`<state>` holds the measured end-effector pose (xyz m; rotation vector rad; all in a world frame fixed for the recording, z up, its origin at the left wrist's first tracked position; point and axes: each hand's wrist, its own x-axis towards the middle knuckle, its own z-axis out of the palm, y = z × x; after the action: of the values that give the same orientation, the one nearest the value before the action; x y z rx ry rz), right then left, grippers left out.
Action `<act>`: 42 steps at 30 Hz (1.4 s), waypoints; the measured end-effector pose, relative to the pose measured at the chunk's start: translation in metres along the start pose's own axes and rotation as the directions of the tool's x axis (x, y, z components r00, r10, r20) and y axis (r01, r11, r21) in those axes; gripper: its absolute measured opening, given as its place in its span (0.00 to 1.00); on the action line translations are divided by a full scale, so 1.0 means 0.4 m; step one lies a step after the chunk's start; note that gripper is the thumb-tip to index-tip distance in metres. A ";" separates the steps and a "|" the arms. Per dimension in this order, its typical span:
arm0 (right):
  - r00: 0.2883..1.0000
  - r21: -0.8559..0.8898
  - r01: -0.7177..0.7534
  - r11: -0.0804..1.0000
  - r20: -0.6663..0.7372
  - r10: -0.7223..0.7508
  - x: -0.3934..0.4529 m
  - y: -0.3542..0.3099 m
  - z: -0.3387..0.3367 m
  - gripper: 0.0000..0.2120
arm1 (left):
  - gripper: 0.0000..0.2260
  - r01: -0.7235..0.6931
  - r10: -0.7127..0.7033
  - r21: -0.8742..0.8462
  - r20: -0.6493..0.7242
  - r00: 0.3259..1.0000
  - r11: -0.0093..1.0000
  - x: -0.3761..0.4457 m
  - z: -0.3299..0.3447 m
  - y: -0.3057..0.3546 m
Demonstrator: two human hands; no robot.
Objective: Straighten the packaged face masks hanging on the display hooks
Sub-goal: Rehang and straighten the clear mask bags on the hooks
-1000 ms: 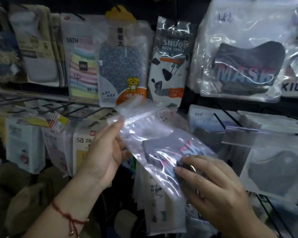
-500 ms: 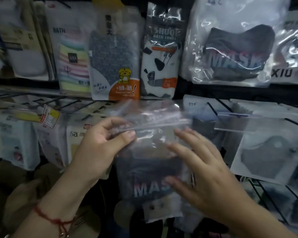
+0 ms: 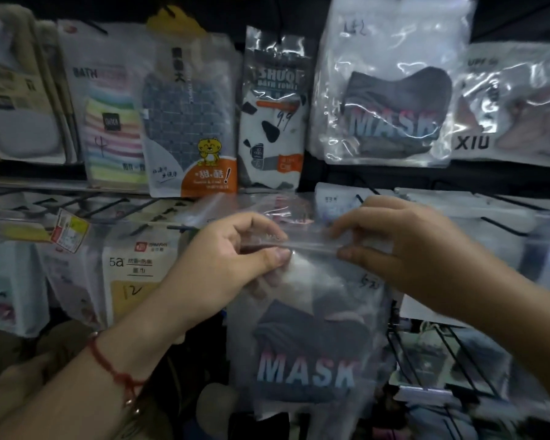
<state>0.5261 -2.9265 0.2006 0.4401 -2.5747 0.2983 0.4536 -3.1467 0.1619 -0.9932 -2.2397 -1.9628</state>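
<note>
1. On the upper row, left to right, you have a striped towel pack (image 3: 111, 122), a checked towel pack (image 3: 191, 122) with a tiger on its label, a cow-print towel pack (image 3: 272, 115), and a clear bag (image 3: 391, 87) holding a dark mask.
2. Your left hand (image 3: 226, 262) pinches the top strip of the mask bag (image 3: 308, 328) between thumb and fingers.
3. That bag hangs upright below both hands; a dark mask printed MASK sits in its lower half.
4. Your right hand (image 3: 407, 249) pinches the same strip at its right end.
</note>
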 end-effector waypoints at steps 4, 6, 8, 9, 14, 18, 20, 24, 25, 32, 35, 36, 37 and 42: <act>1.000 -0.080 -0.028 0.996 0.008 0.029 -0.001 0.017 -0.056 0.10 | 0.11 -0.019 -0.001 0.121 0.161 0.987 0.993 0.054 0.004 0.054; 0.998 -0.116 -0.057 0.992 -0.003 0.057 -0.004 0.021 -0.091 0.10 | 0.12 -0.046 0.003 0.175 0.241 0.971 0.983 0.086 0.004 0.090; 0.996 -0.157 -0.087 0.984 -0.014 0.086 -0.008 0.026 -0.124 0.12 | 0.10 -0.087 -0.004 0.252 0.338 0.941 0.964 0.119 0.000 0.124; 0.995 -0.185 -0.103 0.977 -0.022 0.101 -0.011 0.030 -0.138 0.12 | 0.09 -0.125 0.002 0.293 0.386 0.922 0.948 0.137 -0.002 0.141; 0.973 -0.292 -0.170 0.941 -0.203 0.113 -0.013 0.025 -0.214 0.12 | 0.10 -0.301 0.129 0.352 0.437 0.890 0.886 0.219 0.004 0.247; 0.916 -0.358 -0.202 0.912 -0.397 0.047 -0.020 0.027 -0.273 0.09 | 0.10 -0.327 0.192 0.275 0.421 0.886 0.904 0.277 -0.003 0.303; 0.881 -0.410 -0.213 0.887 -0.472 -0.007 -0.026 0.033 -0.296 0.07 | 0.07 -0.359 0.262 0.236 0.361 0.895 0.903 0.300 -0.004 0.316; 0.848 -0.519 -0.179 0.836 -0.512 -0.136 -0.024 0.041 -0.311 0.05 | 0.12 -0.516 0.476 0.253 0.205 0.855 0.818 0.340 0.021 0.316; 0.851 -0.546 -0.155 0.823 -0.497 -0.169 -0.017 0.043 -0.308 0.05 | 0.14 -0.567 0.537 0.256 0.181 0.824 0.783 0.350 0.029 0.313; 0.940 -0.626 -0.067 0.777 -0.301 -0.161 0.082 0.086 -0.276 0.09 | 0.15 -0.774 0.851 0.594 0.272 0.448 0.218 0.418 0.057 0.320; 0.966 -0.628 -0.074 0.775 -0.239 -0.101 0.120 0.102 -0.275 0.08 | 0.15 -0.745 0.890 0.648 0.232 0.393 0.160 0.441 0.058 0.333; 0.969 -0.611 -0.078 0.788 -0.232 -0.084 0.132 0.104 -0.276 0.06 | 0.14 -0.736 0.900 0.660 0.217 0.379 0.151 0.449 0.058 0.337; 0.971 -0.595 -0.084 0.799 -0.228 -0.067 0.142 0.109 -0.278 0.04 | 0.14 -0.727 0.908 0.670 0.199 0.369 0.149 0.456 0.057 0.344; 0.975 -0.589 -0.097 0.802 -0.219 -0.043 0.186 0.124 -0.298 0.06 | 0.14 -0.714 0.924 0.681 0.145 0.353 0.166 0.498 0.064 0.377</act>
<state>0.5000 -2.8647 0.3336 0.1192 -2.2875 -0.4380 0.3726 -3.0316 0.3698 -1.2501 -1.3527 -0.6388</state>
